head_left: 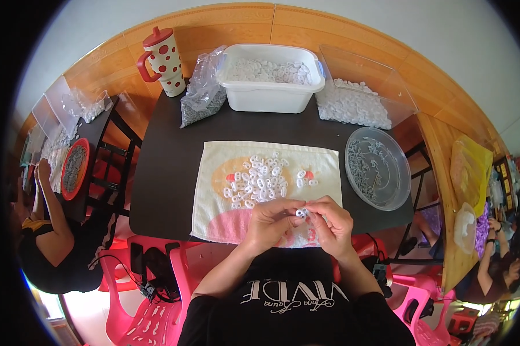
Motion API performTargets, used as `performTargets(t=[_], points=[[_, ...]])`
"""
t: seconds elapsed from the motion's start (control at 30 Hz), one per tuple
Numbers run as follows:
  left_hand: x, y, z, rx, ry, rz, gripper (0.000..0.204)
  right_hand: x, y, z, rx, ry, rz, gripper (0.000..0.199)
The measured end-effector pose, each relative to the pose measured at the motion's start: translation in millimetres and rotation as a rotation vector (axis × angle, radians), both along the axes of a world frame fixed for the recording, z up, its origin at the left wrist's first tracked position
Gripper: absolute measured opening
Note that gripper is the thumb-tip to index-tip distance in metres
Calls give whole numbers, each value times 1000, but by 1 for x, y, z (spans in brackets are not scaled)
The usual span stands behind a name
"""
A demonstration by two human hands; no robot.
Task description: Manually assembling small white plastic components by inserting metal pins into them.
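Over the near edge of a cream, pink and orange towel (323, 167), my left hand (271, 224) and my right hand (331, 225) meet. The fingertips of both pinch a small white plastic piece (301, 213) with dark round holes. Fingers partly cover it, so its full shape is hidden. Just beyond my hands lies a loose pile of similar white plastic pieces (261, 181), rounded and holed. Several more white pieces (303, 178) form a small group right of the pile.
A white tub (265, 98) of white pieces stands at the back, between a bag of grey bits (202, 106) and a clear box (355, 106) of white pieces. A round clear tray (378, 199) holds grey bits. A spotted tumbler (166, 66) stands back left. People sit at both sides.
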State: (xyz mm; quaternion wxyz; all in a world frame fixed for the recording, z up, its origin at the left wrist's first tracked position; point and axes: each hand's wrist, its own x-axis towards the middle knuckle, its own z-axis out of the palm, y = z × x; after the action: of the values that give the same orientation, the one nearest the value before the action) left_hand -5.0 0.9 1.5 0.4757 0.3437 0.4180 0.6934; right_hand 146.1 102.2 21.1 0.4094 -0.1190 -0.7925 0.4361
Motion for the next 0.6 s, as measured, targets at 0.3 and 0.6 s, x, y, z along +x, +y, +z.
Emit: performTargets(t=[0.3, 0.6], points=[[0, 1, -1, 31, -33, 29, 30, 3, -6, -6, -215, 64, 59, 20], [5, 1, 3, 107, 280, 155, 27, 0, -15, -14, -287, 88, -35, 17]])
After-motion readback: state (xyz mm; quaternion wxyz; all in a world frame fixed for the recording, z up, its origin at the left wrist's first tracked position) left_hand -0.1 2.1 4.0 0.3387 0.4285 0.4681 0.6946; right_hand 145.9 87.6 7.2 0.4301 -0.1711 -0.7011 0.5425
